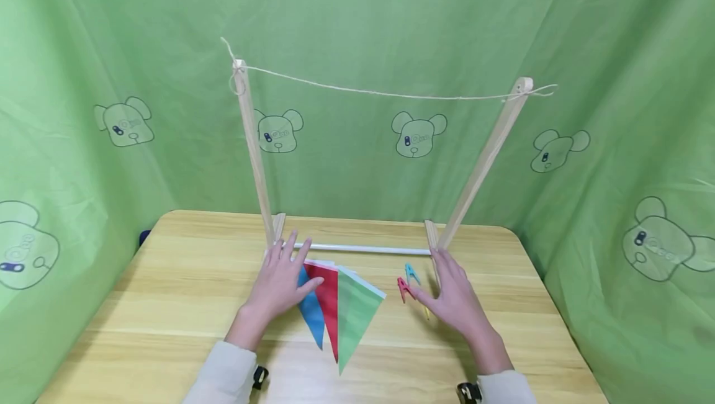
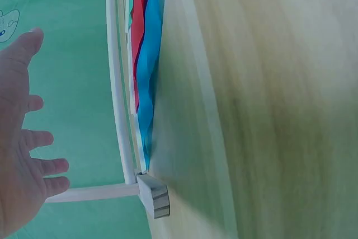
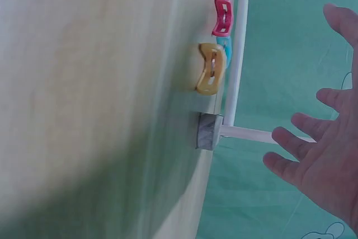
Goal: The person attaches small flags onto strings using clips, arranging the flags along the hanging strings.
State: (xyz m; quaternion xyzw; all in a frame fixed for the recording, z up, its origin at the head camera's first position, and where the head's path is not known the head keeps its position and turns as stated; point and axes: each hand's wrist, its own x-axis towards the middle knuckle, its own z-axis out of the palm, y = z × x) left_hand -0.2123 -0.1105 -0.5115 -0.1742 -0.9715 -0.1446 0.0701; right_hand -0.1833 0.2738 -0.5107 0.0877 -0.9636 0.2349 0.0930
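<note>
Left grip [image 1: 282, 283] and right grip [image 1: 457, 295] hang above the counter [image 1: 167, 305], fingers apart, holding nothing. Any low sweep could scatter the loose clothespins [image 1: 412, 273] or skew the overlapping pennants [image 1: 346, 311]. The pennants lie partly below and right of the left grip; the clothespins, partly below and left of the right grip.

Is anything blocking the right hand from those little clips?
Nothing visible. The right hand hovers near the pink clip, blue clip and yellow clip; the white rod is behind them, not between.
</note>
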